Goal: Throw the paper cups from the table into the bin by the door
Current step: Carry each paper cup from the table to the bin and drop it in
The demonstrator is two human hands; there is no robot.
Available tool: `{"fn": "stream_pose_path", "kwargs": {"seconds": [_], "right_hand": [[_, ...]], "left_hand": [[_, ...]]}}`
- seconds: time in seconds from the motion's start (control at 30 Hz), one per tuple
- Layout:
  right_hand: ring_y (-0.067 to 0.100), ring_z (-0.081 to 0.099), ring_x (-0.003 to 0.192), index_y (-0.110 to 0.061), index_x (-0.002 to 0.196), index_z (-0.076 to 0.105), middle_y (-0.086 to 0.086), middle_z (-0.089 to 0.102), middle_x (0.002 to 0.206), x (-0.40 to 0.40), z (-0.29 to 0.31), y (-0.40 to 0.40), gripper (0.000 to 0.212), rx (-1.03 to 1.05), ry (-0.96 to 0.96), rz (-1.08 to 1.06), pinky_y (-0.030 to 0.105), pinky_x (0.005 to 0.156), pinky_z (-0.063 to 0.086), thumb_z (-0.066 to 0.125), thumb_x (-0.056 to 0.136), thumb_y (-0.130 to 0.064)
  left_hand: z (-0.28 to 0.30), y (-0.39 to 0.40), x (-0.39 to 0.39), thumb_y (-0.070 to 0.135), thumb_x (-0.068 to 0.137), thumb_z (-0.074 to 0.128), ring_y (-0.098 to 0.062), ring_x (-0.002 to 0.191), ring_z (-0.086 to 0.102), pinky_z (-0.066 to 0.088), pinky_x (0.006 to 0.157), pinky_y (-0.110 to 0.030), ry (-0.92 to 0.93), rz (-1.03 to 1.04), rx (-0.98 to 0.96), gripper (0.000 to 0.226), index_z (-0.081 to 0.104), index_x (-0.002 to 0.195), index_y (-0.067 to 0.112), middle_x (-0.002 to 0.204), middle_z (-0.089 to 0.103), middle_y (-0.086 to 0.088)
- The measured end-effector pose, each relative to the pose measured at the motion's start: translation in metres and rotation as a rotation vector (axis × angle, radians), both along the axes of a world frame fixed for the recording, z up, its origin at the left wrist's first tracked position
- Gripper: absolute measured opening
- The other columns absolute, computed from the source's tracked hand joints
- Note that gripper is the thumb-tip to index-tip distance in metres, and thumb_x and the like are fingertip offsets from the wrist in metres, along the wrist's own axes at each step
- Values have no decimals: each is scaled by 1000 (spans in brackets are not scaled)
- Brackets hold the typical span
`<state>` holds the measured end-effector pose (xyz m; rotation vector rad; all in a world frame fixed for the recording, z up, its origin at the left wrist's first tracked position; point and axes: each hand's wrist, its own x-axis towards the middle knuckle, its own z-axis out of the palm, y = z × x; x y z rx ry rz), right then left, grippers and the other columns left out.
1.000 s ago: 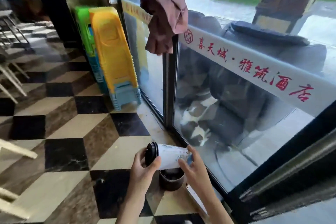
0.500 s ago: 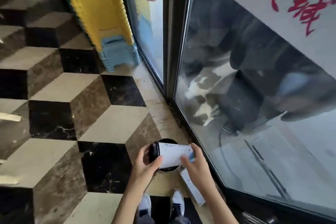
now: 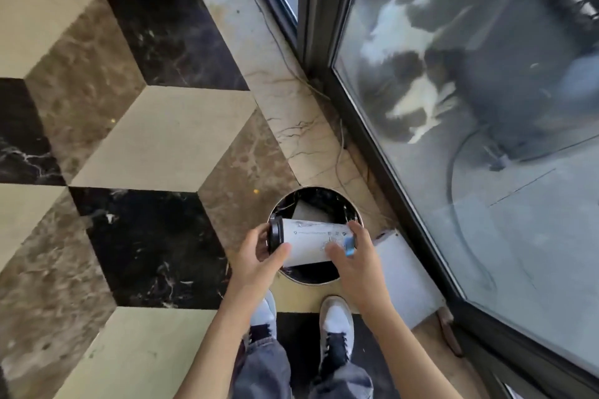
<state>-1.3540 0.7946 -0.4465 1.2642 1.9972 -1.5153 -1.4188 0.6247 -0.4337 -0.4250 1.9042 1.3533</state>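
A white paper cup (image 3: 309,241) with a black lid lies sideways between my two hands, directly above the round bin's mouth. My left hand (image 3: 259,256) grips the lid end, thumb across the cup's side. My right hand (image 3: 351,256) holds the bottom end, where a small blue label shows. The bin (image 3: 355,209) is round with a metal rim and a dark liner, standing on the floor beside the glass door. Something pale lies inside it at the back.
My two white shoes (image 3: 335,321) stand just short of the bin. A white flat box (image 3: 405,275) lies on the floor right of the bin. The glass door and its dark frame (image 3: 316,10) run along the right. Patterned marble floor (image 3: 155,139) spreads to the left.
The view has tilted down and closed in on the bin. The cup, held in both hands, now sits right over the bin's mouth, and my shoes have come into view.
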Motion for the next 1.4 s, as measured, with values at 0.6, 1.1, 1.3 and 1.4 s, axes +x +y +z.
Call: {"fn": "stream_pose_path", "kwargs": {"seconds": [0.6, 1.1, 1.3, 1.4], "right_hand": [[15, 51, 118, -25, 151, 24, -2, 39, 153, 30, -86, -3, 65, -15, -88, 26, 22, 87, 42, 56, 95, -29], [19, 43, 136, -26, 148, 33, -4, 38, 154, -62, 225, -10, 63, 92, 384, 105, 47, 112, 38, 59, 92, -37], [11, 40, 136, -27, 148, 33, -13, 40, 147, -84, 412, -49, 65, 133, 649, 244, 40, 114, 36, 60, 91, -44], [0, 35, 131, -29, 148, 32, -22, 37, 138, -82, 488, -73, 63, 140, 748, 287, 37, 114, 35, 59, 92, -40]], "left_hand": [[-77, 6, 19, 40, 93, 61, -14, 136, 41, 37, 103, -36, -72, -94, -118, 61, 38, 148, 29, 151, 40, 1], [222, -19, -38, 38, 94, 63, -12, 130, 46, 38, 100, -31, 387, 83, 16, 47, 45, 137, 37, 140, 47, 11], [404, -58, -44, 48, 89, 59, -7, 133, 42, 34, 96, -17, 673, 117, 70, 60, 41, 145, 34, 149, 42, 10], [475, -88, -36, 50, 88, 59, -7, 136, 39, 33, 105, -26, 772, 160, 104, 62, 39, 146, 39, 148, 40, 15]]}}
